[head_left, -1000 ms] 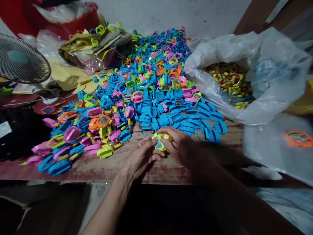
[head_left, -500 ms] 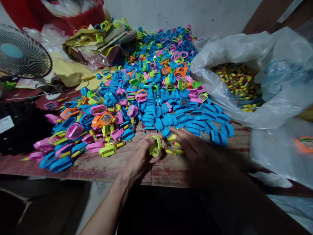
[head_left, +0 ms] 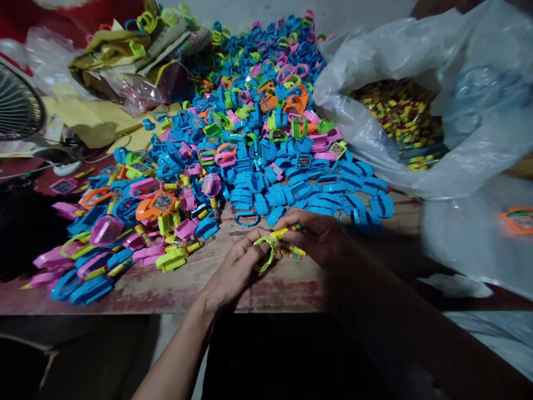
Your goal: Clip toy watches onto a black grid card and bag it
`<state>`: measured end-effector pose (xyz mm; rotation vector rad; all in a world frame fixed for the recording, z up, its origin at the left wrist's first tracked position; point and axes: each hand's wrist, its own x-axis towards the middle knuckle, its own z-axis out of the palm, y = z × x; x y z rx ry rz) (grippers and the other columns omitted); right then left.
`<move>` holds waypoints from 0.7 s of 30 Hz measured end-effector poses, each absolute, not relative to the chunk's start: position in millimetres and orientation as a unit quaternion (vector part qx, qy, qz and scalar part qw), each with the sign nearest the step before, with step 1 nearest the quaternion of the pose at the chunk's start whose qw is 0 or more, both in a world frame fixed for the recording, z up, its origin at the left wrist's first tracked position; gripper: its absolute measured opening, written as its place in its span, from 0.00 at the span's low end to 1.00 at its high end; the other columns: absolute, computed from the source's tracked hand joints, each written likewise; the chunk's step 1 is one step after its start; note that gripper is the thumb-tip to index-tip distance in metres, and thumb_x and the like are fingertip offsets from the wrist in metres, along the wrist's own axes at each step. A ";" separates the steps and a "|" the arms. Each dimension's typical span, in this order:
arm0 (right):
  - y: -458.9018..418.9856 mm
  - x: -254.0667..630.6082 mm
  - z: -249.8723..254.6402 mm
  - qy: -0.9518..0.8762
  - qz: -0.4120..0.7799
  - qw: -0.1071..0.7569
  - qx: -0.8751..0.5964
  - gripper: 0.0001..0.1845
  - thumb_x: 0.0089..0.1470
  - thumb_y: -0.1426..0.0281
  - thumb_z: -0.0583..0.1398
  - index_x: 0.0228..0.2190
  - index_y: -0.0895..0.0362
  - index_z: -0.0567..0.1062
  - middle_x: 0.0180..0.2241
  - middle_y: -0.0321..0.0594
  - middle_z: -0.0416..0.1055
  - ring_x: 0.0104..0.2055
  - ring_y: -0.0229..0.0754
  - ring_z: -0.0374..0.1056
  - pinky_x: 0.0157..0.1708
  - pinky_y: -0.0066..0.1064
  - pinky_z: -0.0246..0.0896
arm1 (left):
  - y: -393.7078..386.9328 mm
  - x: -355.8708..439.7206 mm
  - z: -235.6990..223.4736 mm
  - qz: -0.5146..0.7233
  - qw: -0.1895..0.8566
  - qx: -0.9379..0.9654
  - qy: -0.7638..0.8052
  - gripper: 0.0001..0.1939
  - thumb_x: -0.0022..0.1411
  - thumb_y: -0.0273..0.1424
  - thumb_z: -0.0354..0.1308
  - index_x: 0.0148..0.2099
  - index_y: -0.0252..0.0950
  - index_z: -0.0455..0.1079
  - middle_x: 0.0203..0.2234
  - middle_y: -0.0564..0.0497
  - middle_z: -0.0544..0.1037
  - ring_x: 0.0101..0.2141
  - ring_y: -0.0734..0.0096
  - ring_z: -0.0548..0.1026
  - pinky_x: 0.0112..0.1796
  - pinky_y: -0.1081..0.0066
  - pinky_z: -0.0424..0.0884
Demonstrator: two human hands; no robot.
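Fingers of the right hand, clamped on a yellow stick, have just brought it close to the green band that the left hand pinches above the counter, so both parts seem ready

The left edge cuts off the round, dark wire fan. The right hand partly covers a slim yellow plastic tube; the flat orange piece is blurred.
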<state>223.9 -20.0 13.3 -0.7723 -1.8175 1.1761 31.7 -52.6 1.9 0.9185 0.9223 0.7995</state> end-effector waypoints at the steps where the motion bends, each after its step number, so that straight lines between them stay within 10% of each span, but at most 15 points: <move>1: -19.8 224.4 11.7 -0.723 0.467 0.410 -0.303 0.07 0.63 0.69 0.59 0.40 0.55 0.77 0.33 0.36 0.73 0.35 0.37 0.70 0.36 0.28 0.64 | -52.7 32.4 1.1 0.358 0.731 0.407 0.413 0.07 0.63 0.37 0.57 0.39 0.39 0.69 0.33 0.53 0.73 0.31 0.75 0.68 0.34 0.75 0.65; 21: -29.9 230.6 7.5 -0.712 0.533 0.346 -0.297 0.09 0.63 0.65 0.59 0.40 0.58 0.75 0.33 0.39 0.73 0.33 0.39 0.70 0.36 0.31 0.66 | -58.1 31.4 -8.9 0.325 0.753 0.436 0.372 0.13 0.63 0.41 0.56 0.39 0.35 0.69 0.26 0.52 0.68 0.26 0.76 0.60 0.28 0.73 0.54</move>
